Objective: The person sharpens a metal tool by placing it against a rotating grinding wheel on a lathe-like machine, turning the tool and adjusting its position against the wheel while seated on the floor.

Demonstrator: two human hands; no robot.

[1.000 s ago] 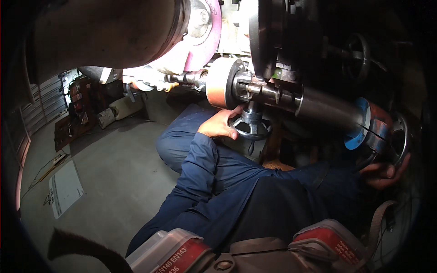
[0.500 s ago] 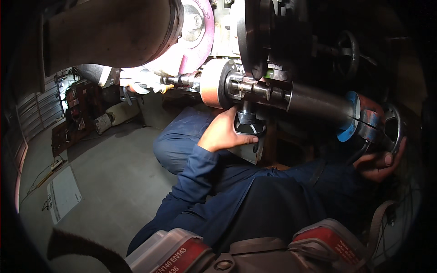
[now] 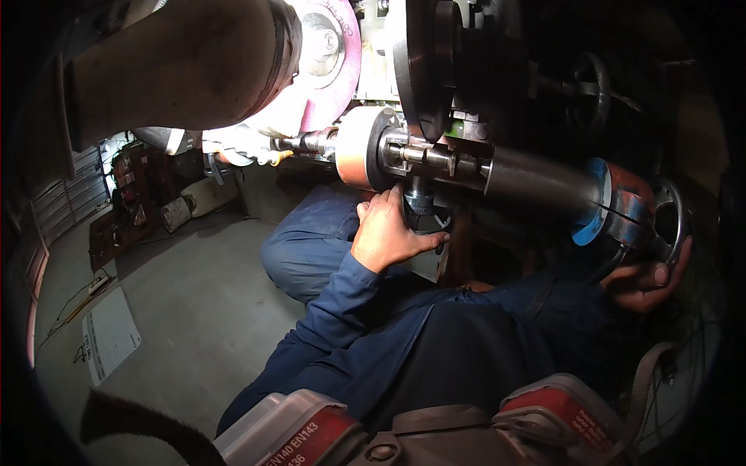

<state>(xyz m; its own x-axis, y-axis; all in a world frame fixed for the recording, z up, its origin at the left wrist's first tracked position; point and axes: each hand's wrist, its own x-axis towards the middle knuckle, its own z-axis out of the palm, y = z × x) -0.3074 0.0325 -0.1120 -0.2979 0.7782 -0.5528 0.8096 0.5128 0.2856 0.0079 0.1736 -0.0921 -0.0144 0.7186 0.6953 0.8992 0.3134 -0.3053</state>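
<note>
Below a horizontal machine shaft (image 3: 426, 155), my left hand (image 3: 386, 237) grips a small black handwheel (image 3: 446, 230). Its thumb stretches along the lower rim, while the fingers bend up at the wheel's left side and are partly hidden. A bright metal collar (image 3: 420, 194) joins this wheel to the machine above. At far right, my right hand (image 3: 646, 278) curls round the lower rim of a larger metal handwheel (image 3: 681, 225). That wheel sits beside a worn blue-and-orange housing (image 3: 625, 203) at the end of a dark cylinder (image 3: 540, 182).
A pink grinding wheel (image 3: 346, 74) stands brightly lit above. An orange-and-white drum (image 3: 359, 159) surrounds the shaft. A wide duct (image 3: 179, 66) hangs at upper left, and another handwheel (image 3: 594, 93) is at upper right. Respirator filters (image 3: 299, 427) fill the lower edge. A white board (image 3: 111, 334) lies on the floor.
My left hand has rotated at the small handwheel, its fingers now more visible on the left and its thumb lower on the rim. My right hand has stayed at the larger wheel.
</note>
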